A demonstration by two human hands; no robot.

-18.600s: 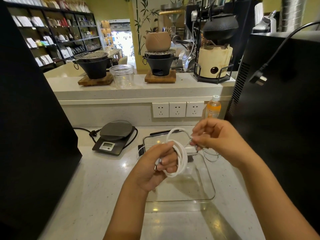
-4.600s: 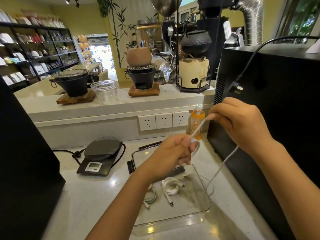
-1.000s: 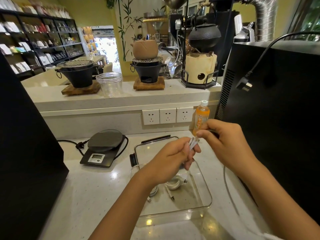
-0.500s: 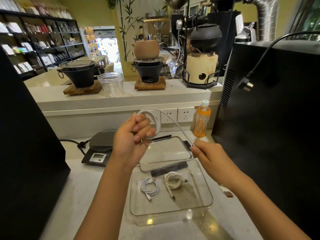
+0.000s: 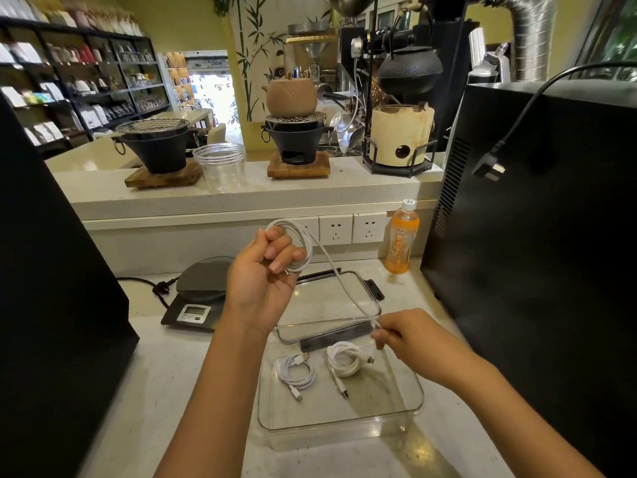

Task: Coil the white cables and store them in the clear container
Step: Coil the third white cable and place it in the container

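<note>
My left hand [image 5: 263,277] is raised above the counter and grips a small loop of a white cable [image 5: 332,270]. The cable slants down to the right into my right hand [image 5: 406,339], which pinches it just above the far rim of the clear container [image 5: 410,405]. Two coiled white cables lie inside the container: one on the left [image 5: 296,372] and one on the right [image 5: 346,362].
The container's clear lid [image 5: 331,305] lies flat behind it. A black scale [image 5: 200,294] sits to the left, an orange drink bottle [image 5: 401,238] by the wall sockets [image 5: 351,229]. Large black machines [image 5: 537,236] flank both sides of the counter.
My left hand has lifted slightly with the loop around its fingers. My right hand has slid along the cable, lower and toward the container's far rim.
</note>
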